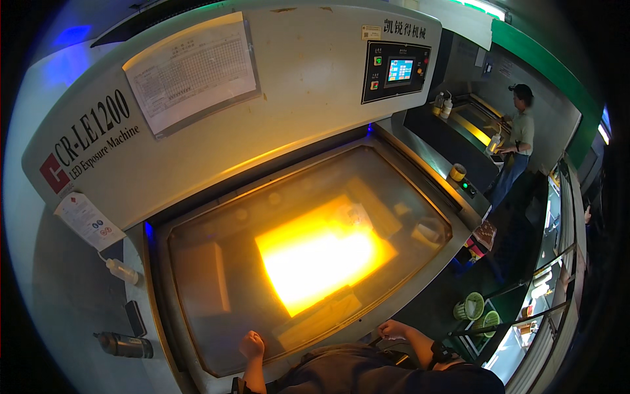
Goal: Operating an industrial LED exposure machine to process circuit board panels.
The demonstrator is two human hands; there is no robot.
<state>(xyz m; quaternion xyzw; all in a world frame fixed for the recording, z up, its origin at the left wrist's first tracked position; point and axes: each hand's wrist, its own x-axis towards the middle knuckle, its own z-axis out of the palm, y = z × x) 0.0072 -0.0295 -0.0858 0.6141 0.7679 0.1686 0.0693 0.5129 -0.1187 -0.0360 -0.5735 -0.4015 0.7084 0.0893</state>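
In front of me is the wide bed of an exposure machine, with a translucent sheet [197,282] stretched inside its dark frame. A bright yellow-white lit rectangle [321,262] glows in the middle of that sheet. My left hand [252,344] is closed in a loose fist at the sheet's near edge, and nothing shows in it. Farther right, my right hand [392,329] hovers or rests by the bed's front rim with its fingers curled in. I see no object in it, though its palm is hidden.
A control panel [396,71] with a lit screen sits on the machine's hood. Left of the bed lie a dark bottle [123,345], a phone [135,319] and a white squeeze bottle [122,270]. A tape roll [457,172] sits right. Another person [522,131] works at a far bed.
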